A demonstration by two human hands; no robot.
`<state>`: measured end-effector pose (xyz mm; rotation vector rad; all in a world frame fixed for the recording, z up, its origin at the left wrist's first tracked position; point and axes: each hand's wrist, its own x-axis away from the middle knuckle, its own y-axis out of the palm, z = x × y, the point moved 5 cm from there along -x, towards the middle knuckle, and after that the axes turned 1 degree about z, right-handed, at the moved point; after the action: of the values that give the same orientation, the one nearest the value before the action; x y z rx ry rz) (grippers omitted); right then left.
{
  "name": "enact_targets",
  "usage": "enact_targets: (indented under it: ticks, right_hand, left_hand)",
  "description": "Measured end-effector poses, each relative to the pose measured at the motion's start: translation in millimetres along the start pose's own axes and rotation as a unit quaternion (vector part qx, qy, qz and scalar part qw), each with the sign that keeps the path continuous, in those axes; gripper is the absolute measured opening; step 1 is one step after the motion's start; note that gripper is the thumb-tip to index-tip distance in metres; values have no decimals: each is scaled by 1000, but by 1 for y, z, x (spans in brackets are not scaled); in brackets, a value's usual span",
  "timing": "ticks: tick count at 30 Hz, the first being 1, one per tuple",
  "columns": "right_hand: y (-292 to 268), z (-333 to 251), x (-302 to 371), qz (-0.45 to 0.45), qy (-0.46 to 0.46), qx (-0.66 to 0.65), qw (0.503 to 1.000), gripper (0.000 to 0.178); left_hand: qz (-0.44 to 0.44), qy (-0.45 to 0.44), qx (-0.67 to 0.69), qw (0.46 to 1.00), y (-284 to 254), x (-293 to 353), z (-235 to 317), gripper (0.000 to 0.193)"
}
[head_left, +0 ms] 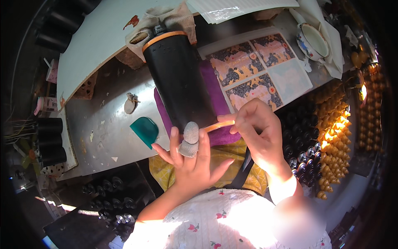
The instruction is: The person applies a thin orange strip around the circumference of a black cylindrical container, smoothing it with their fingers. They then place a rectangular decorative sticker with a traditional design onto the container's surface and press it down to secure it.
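A black cylinder lies on a purple cloth, a copper-orange band round its far end. At the near end, my right hand pinches a thin orange strip between thumb and fingers; the strip runs to the cylinder's near rim. My left hand has its fingers spread, fingertips by that rim; I cannot tell whether they touch it. A grey fabric finger cover sits on one of its fingers. Left of the cylinder lies a teal scraper.
A sheet of patterned decals lies right of the cylinder, a floral enamel pot beyond. A knitted cloth wraps the cylinder's far end. Gold spiral pieces crowd the right. A small tied pouch rests on the metal table.
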<state>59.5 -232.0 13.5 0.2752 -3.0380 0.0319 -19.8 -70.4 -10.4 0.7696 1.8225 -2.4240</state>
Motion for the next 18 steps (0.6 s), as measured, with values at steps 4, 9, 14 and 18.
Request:
enact_targets:
  ticks: [4,9,14,18]
  right_hand:
    - [0,4,0,-1,4,-12,1000,10]
    - [-2,8,-1,18,-19,-27,999,8]
    - [-3,16,-5,11,2,-55,998,7]
    - [-5,9,-4,-7,9,-22,1000,10]
  left_hand:
    - [-13,15,50,999,-5,-3,9,94]
    - [93,-23,97,991,-18,-20,-21,110]
    - [-5,-49,28,998,-22,-59,-45,102]
    - [23,-27,25,999,-23,-60,-52,92]
